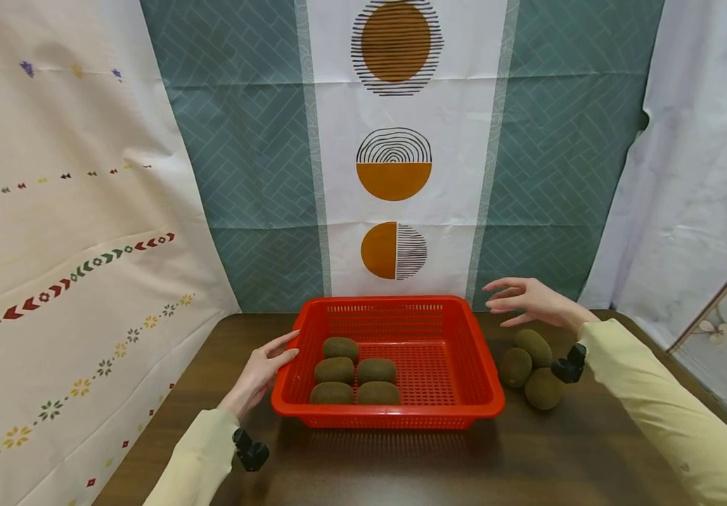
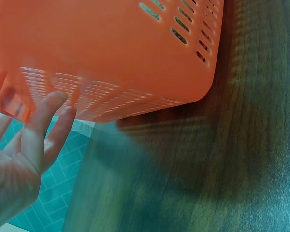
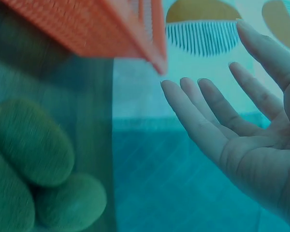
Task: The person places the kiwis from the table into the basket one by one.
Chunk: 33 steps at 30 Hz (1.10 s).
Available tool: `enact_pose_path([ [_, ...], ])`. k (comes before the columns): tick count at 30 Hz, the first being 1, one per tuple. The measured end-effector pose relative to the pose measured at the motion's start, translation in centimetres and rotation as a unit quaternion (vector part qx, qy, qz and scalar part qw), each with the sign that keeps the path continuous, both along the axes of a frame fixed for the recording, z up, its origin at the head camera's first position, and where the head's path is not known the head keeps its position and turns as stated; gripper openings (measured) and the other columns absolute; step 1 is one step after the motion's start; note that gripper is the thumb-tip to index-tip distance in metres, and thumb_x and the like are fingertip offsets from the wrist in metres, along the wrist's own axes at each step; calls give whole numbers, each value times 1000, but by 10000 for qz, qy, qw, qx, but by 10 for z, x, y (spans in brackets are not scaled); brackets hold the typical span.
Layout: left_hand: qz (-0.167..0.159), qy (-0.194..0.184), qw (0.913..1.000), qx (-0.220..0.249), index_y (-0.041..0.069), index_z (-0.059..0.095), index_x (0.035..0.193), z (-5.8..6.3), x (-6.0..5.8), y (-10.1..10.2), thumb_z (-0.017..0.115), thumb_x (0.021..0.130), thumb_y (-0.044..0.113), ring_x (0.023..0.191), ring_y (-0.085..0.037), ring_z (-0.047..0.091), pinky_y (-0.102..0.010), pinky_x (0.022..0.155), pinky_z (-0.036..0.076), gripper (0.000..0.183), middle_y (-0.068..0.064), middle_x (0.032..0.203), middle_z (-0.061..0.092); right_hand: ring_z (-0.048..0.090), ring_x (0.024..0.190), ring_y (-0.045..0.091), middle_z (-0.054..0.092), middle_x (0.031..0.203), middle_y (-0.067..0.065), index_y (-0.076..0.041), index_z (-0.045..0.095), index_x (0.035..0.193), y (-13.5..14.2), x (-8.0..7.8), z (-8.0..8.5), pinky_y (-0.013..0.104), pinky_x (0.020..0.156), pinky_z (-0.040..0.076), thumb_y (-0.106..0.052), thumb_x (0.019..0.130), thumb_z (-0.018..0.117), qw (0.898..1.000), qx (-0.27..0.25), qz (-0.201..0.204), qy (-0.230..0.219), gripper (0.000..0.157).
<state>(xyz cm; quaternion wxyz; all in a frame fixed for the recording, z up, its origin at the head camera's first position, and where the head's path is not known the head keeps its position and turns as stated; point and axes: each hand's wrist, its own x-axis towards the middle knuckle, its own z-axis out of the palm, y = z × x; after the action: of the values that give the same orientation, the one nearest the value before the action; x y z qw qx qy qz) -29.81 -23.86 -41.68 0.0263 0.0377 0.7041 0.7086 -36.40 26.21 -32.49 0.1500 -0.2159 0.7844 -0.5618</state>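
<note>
A red plastic basket (image 1: 389,414) stands on the table with several brown kiwis (image 1: 335,370) grouped in its left half. My left hand (image 1: 261,371) is at the basket's left rim, its fairly straight fingers touching the side. Seen from the left wrist, the fingertips (image 2: 55,99) lie against the slotted outer wall. To the right of the basket, three kiwis (image 1: 543,388) sit close together on the tabletop. Above and just behind them hovers my right hand (image 1: 531,301), fingers spread and holding nothing. The right wrist view shows its palm and loose fingers near the basket's rim.
The dark wooden table (image 1: 363,471) extends around the basket. Behind it hangs a green and white patterned cloth (image 1: 395,211). A cream embroidered cloth (image 1: 72,281) covers the left side, and a pale marbled cloth (image 1: 686,211) the right.
</note>
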Motion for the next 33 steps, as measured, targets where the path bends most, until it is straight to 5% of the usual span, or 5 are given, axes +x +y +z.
enact_pose_path([
  [9, -14, 17, 10000, 35, 9, 43, 135, 0, 0, 0, 60, 88, 13, 97, -36, 57, -45, 73, 49, 51, -24, 124, 48, 58, 95, 27, 52, 115, 23, 3, 45, 125, 40, -2, -27, 54, 79, 43, -9, 89, 58, 9991, -39, -363, -215, 40],
  [20, -16, 52, 10000, 31, 9, 44, 135, -1, 0, -1, 61, 87, 13, 96, -36, 58, -45, 72, 50, 51, -24, 122, 50, 52, 99, 43, 57, 107, 20, 5, 49, 120, 65, 2, -49, 52, 79, 45, -6, 86, 61, 9960, -38, -840, -302, 37],
  [33, 19, 25, 10000, 13, 10, 43, 135, -1, 1, 0, 61, 88, 15, 98, -37, 56, -45, 72, 49, 51, -22, 124, 49, 55, 94, 35, 55, 110, 28, 13, 44, 122, 76, -3, -77, 49, 71, 49, -19, 83, 67, 9828, 1109, -1469, 146, 55],
])
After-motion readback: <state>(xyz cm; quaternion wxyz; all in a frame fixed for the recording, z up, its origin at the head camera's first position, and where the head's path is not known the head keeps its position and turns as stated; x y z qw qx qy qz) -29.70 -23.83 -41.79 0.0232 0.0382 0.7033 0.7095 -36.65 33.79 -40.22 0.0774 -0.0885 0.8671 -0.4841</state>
